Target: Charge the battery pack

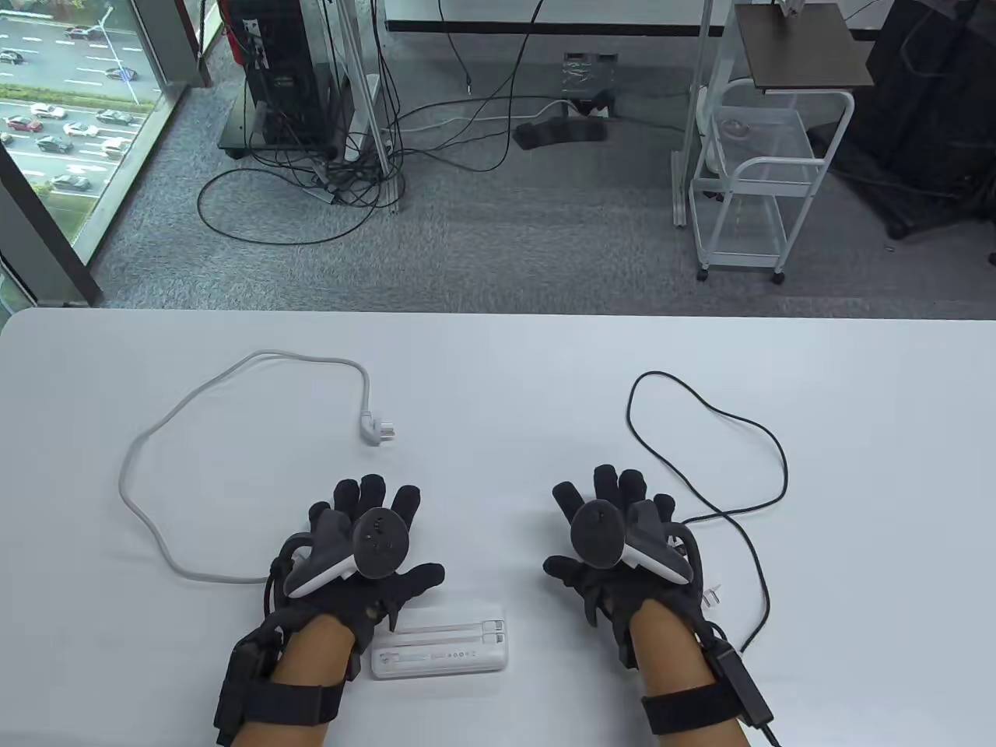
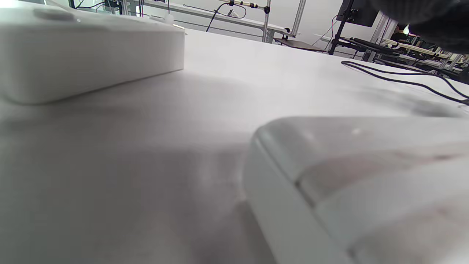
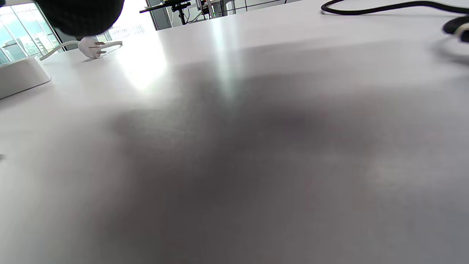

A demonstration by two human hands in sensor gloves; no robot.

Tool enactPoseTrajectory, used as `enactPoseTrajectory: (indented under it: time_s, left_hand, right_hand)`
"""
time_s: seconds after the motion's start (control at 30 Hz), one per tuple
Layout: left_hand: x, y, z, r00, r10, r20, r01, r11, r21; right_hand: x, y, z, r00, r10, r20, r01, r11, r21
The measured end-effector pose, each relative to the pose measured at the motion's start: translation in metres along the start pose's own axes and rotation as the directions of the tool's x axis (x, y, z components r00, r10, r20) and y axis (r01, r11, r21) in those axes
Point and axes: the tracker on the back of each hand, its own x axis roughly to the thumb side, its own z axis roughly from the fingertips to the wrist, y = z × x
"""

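A white battery pack point(image 1: 440, 647) lies flat near the table's front edge, just right of my left wrist; its corner fills the lower right of the left wrist view point(image 2: 366, 183). My left hand point(image 1: 366, 537) rests palm down on the table with fingers spread and holds nothing. My right hand point(image 1: 615, 529) rests the same way, empty. A black cable point(image 1: 704, 436) loops behind and right of the right hand and runs to a black box point(image 1: 747, 689) by that wrist. It also shows in the right wrist view point(image 3: 384, 6).
A white power cable point(image 1: 156, 436) loops at the left; its plug point(image 1: 379, 430) lies behind the left hand, and its other end runs under that hand. A white block point(image 2: 91, 55) shows there, also at the left edge of the right wrist view point(image 3: 20, 75).
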Motion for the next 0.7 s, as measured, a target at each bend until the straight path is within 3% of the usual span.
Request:
enactPoseTrajectory:
  time_s: [0.6, 0.7]
  left_hand:
    - [-0.0009, 0.0032, 0.0036, 1.0, -0.01, -0.016, 0.01, 1.0, 0.011]
    - [-0.0032, 0.0063, 0.0055, 1.0, -0.023, -0.016, 0.024, 0.997, 0.068]
  right_hand:
    - [0.0002, -0.0031, 0.0031, 1.0, 0.02, -0.009, -0.02, 1.0, -0.001]
    - [0.0007, -0.0054, 0.0064, 1.0, 0.014, -0.001, -0.014, 1.0, -0.021]
